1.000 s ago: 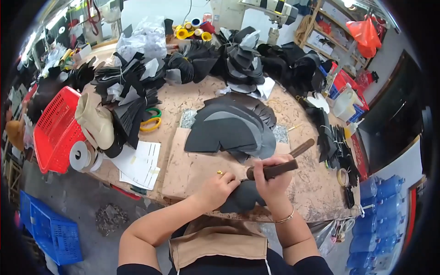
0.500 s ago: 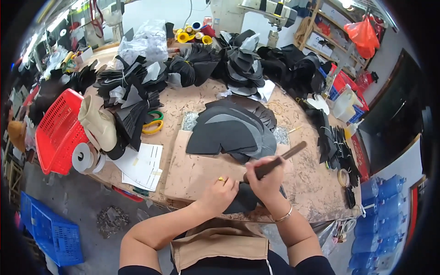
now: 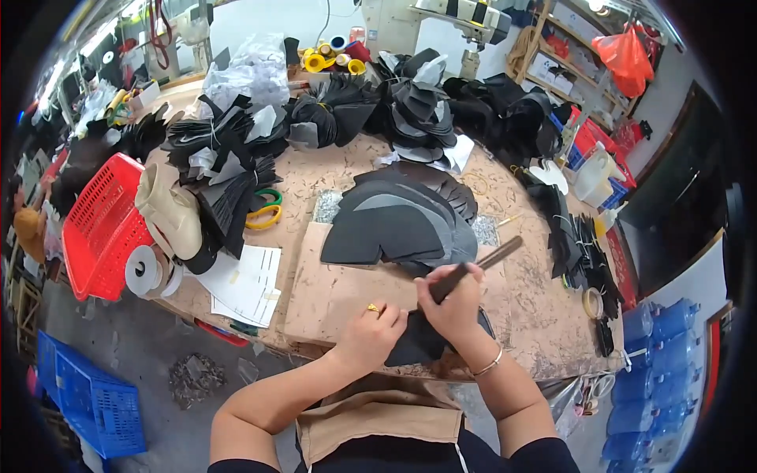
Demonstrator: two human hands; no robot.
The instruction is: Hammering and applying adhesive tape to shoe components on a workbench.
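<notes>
My right hand (image 3: pixel 455 306) is closed round a long, narrow, dark brown tool (image 3: pixel 489 262), perhaps a strip-shaped knife; its bar points up and to the right, and its lower end is hidden by my fingers. Below it a dark shoe-upper piece (image 3: pixel 418 340) lies at the near edge of the pale work board (image 3: pixel 315 311). My left hand (image 3: pixel 371 335), with a gold ring, has its fingers curled together at the piece's left edge. Just beyond both hands, a fanned stack of black and grey cut pieces (image 3: pixel 386 236) rests on the board.
Bundles of black pieces (image 3: pixel 331 110) line the table's far side. On the left stand a red basket (image 3: pixel 102 229), a beige boot (image 3: pixel 169 213), tape rolls (image 3: pixel 146 272), yellow-handled scissors (image 3: pixel 264 218) and white paper patterns (image 3: pixel 244 284). More bundles (image 3: pixel 579 244) lie at the right edge.
The tool and my right hand have shifted slightly left and upward, and the tool stands a little steeper. My left hand stays almost where it was beside the dark piece.
</notes>
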